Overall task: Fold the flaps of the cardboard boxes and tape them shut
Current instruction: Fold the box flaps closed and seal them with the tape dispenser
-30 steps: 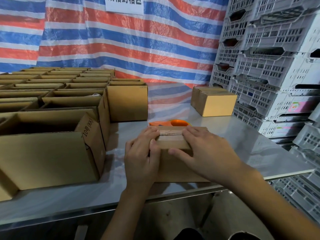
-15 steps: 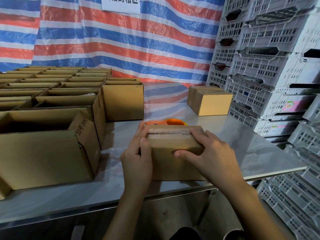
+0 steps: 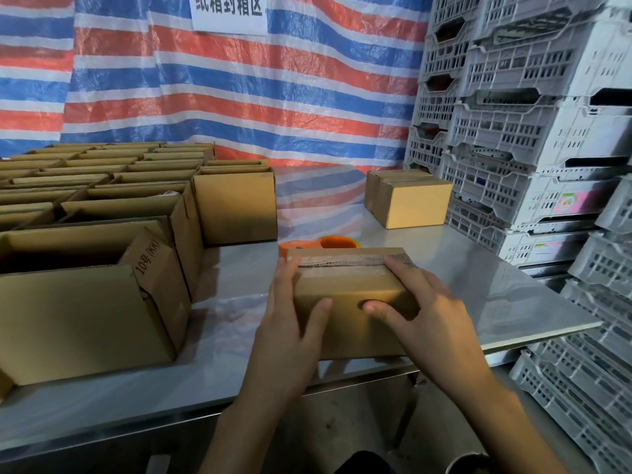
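Cardboard box point(image 3: 345, 295): sits at the near edge of the steel table point(image 3: 478, 285), right in front of the person, flaps folded down, with a strip of clear tape running along the top seam.
Left hand point(image 3: 290, 336): clasps the left end of the cardboard box, fingers up along the side to the top corner, thumb laid across the front face.
Right hand point(image 3: 434, 323): wraps the right end, fingers spread over the top right corner and onto the tape, thumb pressed to the front face just beside the other thumb.
Tape dispenser point(image 3: 337, 241): orange, lying on the table directly behind the cardboard box and mostly hidden by it.
Open boxes point(image 3: 85, 302): rows of them fill the left side of the table, flaps standing up; the nearest has "10号 (KK)" printed on a flap.
Sealed box point(image 3: 410, 200): stands alone at the far right of the table, well apart from the hands.
Crates point(image 3: 530, 131): grey plastic, stacked high along the right.
Tarp point(image 3: 239, 97): red, white and blue stripes hang behind, with a white paper sign point(image 3: 229, 12) near the top.
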